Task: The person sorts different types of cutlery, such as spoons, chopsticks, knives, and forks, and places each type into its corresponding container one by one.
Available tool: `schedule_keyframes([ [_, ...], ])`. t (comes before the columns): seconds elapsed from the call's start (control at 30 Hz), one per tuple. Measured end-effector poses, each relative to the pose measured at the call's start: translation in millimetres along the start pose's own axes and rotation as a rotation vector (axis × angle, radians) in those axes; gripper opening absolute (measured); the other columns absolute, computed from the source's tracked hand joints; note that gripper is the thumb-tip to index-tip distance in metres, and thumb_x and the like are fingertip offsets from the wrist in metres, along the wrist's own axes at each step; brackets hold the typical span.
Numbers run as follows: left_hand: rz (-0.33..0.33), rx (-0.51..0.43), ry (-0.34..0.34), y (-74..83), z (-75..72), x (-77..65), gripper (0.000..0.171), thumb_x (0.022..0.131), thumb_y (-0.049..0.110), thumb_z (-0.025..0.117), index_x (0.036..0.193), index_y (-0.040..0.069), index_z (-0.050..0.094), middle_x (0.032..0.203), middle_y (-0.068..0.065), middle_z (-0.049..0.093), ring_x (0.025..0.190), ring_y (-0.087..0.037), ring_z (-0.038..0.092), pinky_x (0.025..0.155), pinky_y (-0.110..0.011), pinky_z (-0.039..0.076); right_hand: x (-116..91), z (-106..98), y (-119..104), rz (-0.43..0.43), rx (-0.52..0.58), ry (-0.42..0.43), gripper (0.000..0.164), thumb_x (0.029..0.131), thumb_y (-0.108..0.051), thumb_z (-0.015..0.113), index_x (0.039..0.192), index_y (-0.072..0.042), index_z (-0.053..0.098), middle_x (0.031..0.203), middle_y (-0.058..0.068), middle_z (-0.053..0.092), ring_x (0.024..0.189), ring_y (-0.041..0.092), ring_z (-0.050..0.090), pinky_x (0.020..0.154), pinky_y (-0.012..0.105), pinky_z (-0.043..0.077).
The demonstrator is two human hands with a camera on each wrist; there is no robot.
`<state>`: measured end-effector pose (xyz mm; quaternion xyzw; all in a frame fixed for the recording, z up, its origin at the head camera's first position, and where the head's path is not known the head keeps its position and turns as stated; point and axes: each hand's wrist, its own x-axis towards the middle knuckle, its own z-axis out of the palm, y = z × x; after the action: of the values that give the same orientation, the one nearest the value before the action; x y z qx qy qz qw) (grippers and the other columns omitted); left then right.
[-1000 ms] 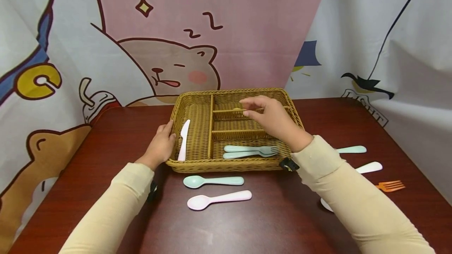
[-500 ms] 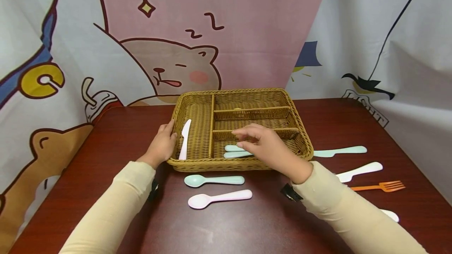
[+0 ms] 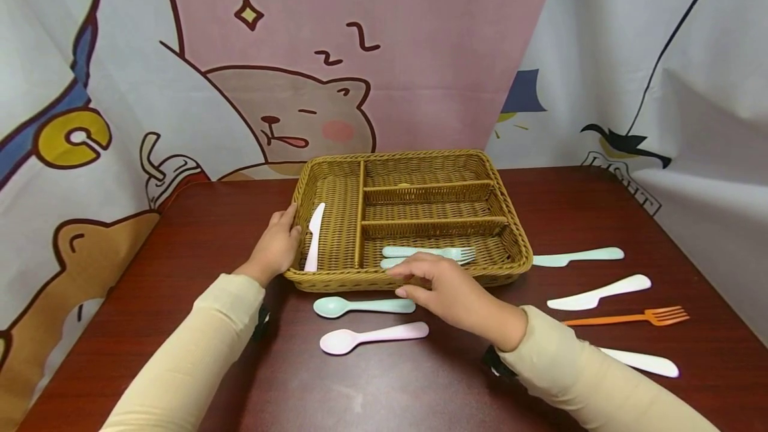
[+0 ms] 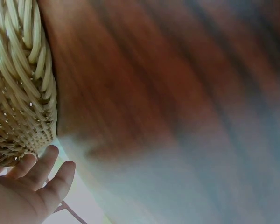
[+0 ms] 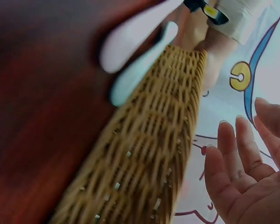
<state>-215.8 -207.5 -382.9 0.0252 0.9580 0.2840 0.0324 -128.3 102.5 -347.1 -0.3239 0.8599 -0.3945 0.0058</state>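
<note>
My left hand (image 3: 273, 245) rests against the left side of a woven divided basket (image 3: 348, 279), its fingers fairly straight along the wall; the left wrist view shows those fingers (image 4: 42, 168) slightly spread. With nothing in its loosely bent fingers, my right hand (image 3: 450, 289) hovers over the basket's front rim, near the handle of a mint spoon (image 3: 360, 307). A pink spoon (image 3: 384, 334) lies on the table just nearer to me. In the front right compartment are two mint forks (image 3: 420, 252), partly covered by the right hand. A pink knife (image 3: 314, 239) lies in the left compartment.
On the table to the right lie a mint knife (image 3: 591, 255), a white knife (image 3: 618, 290), an orange fork (image 3: 624, 318) and a white utensil (image 3: 648, 362) partly hidden by my right sleeve. A printed curtain (image 3: 444, 52) hangs behind the dark red table (image 3: 360, 392).
My right hand has come from above the back compartments, over the forks, to the basket's front edge, uncovering the fork tines and the utensils at right. My left hand stays at the basket.
</note>
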Motion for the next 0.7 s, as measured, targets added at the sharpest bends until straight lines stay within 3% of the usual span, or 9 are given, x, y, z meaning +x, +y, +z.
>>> schedule_keyframes([
  [0.33,0.000,0.013,0.001,-0.8,-0.2,0.4,0.056,0.105,0.017,0.031,0.155,0.002,0.011,0.150,-0.027,0.023,0.135,-0.043,0.034,0.111,-0.053,0.027,-9.6,16.5,6.5,0.044,-0.049,-0.129,0.025,0.086,-0.012,0.073,0.111,-0.011,0.073,0.110,-0.001,0.068,0.102,0.014,0.062,0.082,0.031,0.051],
  [0.7,-0.007,0.002,0.000,-0.7,0.1,0.1,0.057,0.105,0.018,0.031,0.155,0.003,0.010,0.150,-0.026,0.023,0.135,-0.043,0.034,0.110,-0.054,0.028,-12.3,25.9,12.4,0.046,-0.141,-0.255,0.024,0.084,-0.014,0.075,0.108,-0.013,0.074,0.103,-0.006,0.067,0.095,0.009,0.062,0.081,0.029,0.050],
])
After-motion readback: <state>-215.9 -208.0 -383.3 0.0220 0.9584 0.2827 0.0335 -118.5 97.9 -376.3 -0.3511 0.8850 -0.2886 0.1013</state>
